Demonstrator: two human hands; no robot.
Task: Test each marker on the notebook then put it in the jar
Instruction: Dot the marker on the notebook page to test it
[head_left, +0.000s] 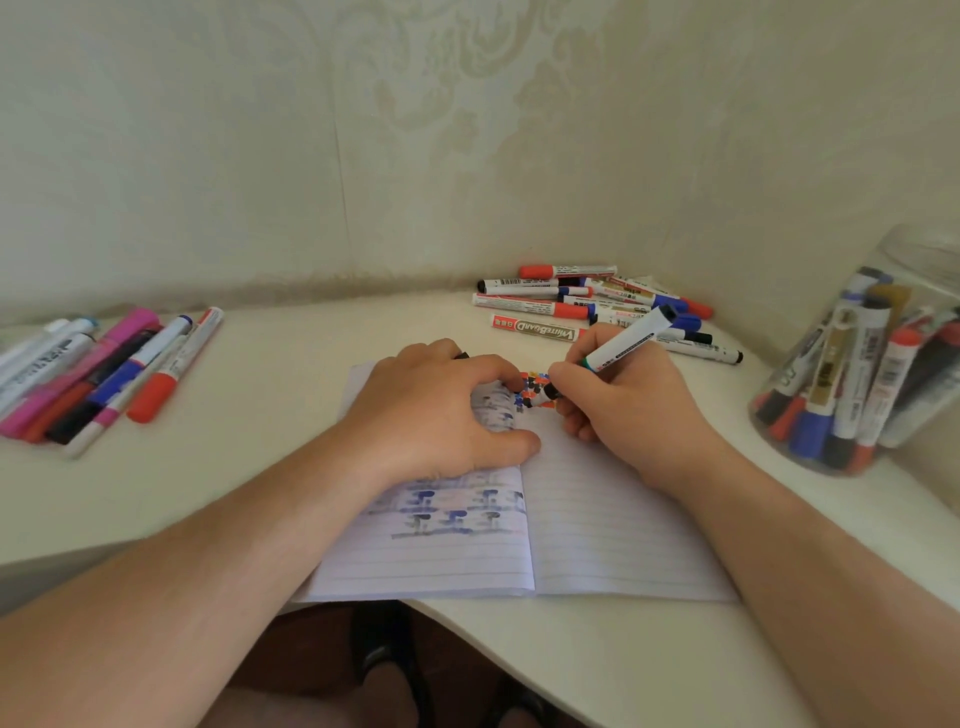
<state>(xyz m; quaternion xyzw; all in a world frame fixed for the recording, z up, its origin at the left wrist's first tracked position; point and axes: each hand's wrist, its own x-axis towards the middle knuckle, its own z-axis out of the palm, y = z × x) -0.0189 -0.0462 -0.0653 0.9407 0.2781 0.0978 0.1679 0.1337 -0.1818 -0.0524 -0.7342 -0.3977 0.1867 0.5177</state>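
Note:
An open lined notebook (597, 525) lies on the white table, with coloured test marks near its top middle and ink showing through the left page. My right hand (618, 400) grips a white marker (628, 340), tip down on the page at the coloured marks. My left hand (441, 410) rests flat on the left page and seems to hold a dark cap, barely visible behind the knuckles. A clear jar (883, 358) at the right edge holds several markers.
A pile of markers (597, 304) lies behind the notebook against the wall. Another group of markers (98, 374), pink, blue, red and black, lies at the left. The table (270, 415) has a curved front edge, and the walls close off the back and right.

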